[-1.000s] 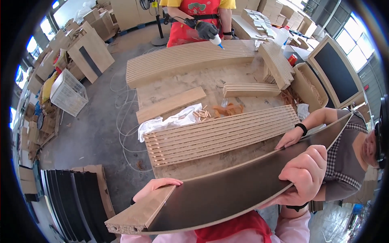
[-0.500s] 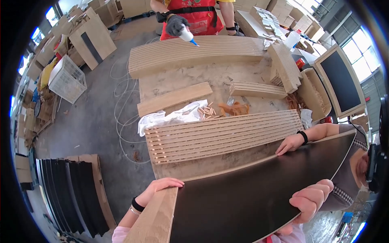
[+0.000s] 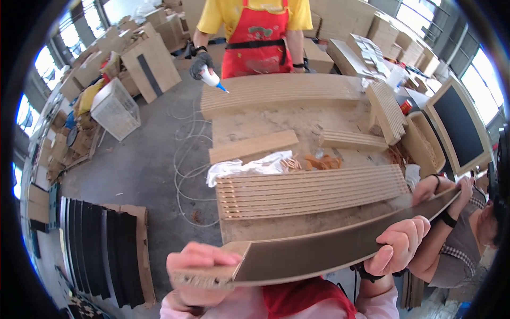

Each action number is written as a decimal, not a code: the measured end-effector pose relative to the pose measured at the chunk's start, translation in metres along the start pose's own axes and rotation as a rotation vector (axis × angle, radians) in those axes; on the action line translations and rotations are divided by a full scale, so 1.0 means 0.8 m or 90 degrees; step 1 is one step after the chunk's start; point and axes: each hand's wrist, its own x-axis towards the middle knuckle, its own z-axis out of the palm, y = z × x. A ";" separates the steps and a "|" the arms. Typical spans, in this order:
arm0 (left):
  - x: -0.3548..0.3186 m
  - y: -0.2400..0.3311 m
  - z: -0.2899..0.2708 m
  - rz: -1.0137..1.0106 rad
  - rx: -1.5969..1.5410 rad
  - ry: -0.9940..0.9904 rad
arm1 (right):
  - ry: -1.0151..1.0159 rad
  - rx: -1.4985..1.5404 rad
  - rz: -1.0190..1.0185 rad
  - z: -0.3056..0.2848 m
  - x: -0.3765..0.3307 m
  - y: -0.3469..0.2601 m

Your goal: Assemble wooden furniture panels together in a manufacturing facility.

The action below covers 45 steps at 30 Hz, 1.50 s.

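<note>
I hold a long dark-faced board (image 3: pixel 319 247) with a raw fibreboard edge, level across the near end of the workbench (image 3: pixel 297 119). My left hand (image 3: pixel 197 271) grips its left end and my right hand (image 3: pixel 398 245) grips it further right. A person on the right, in a checked top, holds the board's far right end with a hand (image 3: pixel 425 187). Just beyond the board, a row of slotted fibreboard strips (image 3: pixel 313 190) lies on the bench.
Across the bench a person in a red apron holds a glue bottle (image 3: pixel 211 80) over another row of strips (image 3: pixel 281 90). A loose plank (image 3: pixel 254 146), a white rag (image 3: pixel 249 166), dark panels (image 3: pixel 103 255) stacked on the floor at left, a wire basket (image 3: pixel 114 109) and framed panels (image 3: pixel 457 125) at right surround me.
The board has tilted from face-up to nearly edge-on and dropped lower. My hands kept their grip. The person opposite has moved the glue bottle to the left, off the strips.
</note>
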 end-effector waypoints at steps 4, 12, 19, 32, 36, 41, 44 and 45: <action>0.004 -0.006 0.008 0.026 0.056 0.048 | 0.011 -0.013 0.011 -0.005 0.012 -0.005; -0.005 -0.011 0.002 0.023 0.076 0.078 | 0.010 0.010 -0.021 -0.003 0.020 -0.007; -0.012 -0.008 0.016 0.014 0.033 0.114 | -0.082 0.046 -0.095 -0.049 0.053 -0.049; 0.006 -0.048 -0.070 -0.122 -0.018 0.140 | -0.170 0.120 -0.183 -0.017 0.051 -0.101; -0.058 -0.194 -0.142 -0.344 0.255 0.129 | -0.146 0.141 -0.166 -0.019 0.064 -0.113; -0.101 -0.269 -0.129 -0.518 0.265 0.000 | -0.201 0.139 -0.150 -0.005 0.066 -0.110; -0.084 -0.260 -0.108 -0.613 0.251 -0.141 | -0.155 0.133 -0.160 0.004 0.066 -0.108; -0.073 -0.254 -0.104 -0.674 0.262 -0.234 | -0.133 0.138 -0.168 0.007 0.066 -0.106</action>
